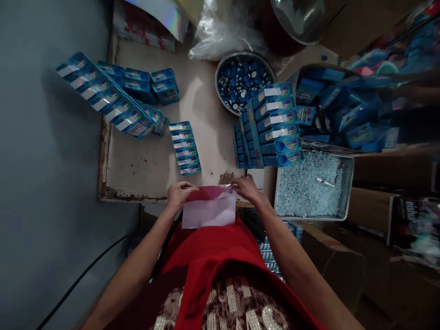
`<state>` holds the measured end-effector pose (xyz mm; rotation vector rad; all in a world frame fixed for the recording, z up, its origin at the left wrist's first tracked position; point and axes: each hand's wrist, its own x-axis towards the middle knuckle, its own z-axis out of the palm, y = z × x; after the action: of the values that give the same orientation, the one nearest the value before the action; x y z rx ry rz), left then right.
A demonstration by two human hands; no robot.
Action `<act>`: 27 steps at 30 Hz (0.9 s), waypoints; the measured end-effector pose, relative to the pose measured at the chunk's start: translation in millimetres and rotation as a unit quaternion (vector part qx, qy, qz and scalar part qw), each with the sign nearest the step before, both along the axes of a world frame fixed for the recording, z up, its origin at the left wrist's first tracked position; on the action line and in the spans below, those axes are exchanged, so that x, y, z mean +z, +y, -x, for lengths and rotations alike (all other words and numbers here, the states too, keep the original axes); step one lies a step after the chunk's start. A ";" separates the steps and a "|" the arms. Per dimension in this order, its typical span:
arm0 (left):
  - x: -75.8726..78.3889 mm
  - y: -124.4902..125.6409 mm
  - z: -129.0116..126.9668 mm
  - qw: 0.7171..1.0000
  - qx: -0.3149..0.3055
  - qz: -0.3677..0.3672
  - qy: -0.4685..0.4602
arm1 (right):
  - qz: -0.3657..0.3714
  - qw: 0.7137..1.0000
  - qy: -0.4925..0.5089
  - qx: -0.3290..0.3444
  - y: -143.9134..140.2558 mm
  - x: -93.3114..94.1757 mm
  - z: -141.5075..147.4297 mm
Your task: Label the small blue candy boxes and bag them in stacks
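Note:
My left hand (178, 193) and my right hand (246, 188) hold the two top corners of a clear plastic bag (209, 211), stretched between them above my lap. The bag hangs down over my red shirt. Just beyond my hands, a short row of small blue boxes (184, 147) lies on the worn white board (151, 165). A taller stack of blue boxes (275, 126) stands right of it, near my right hand.
A metal bowl of blue caps (242, 80) sits at the back. A metal tray of pale blue pellets (311, 185) lies to the right. More blue boxes (110, 98) are piled at the left. A carton of boxes (343, 110) stands far right; cardboard boxes (371, 256) below.

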<state>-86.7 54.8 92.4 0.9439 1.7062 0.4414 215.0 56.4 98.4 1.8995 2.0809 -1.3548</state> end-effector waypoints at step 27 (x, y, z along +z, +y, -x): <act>-0.9 -20.3 -6.9 0.986 0.126 0.023 -0.106 | -0.196 0.975 -0.060 0.089 4.9 -5.3 103.8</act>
<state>-79.9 34.5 91.4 0.6245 1.6376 0.6445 111.2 61.3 93.1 1.7972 2.5269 -0.8195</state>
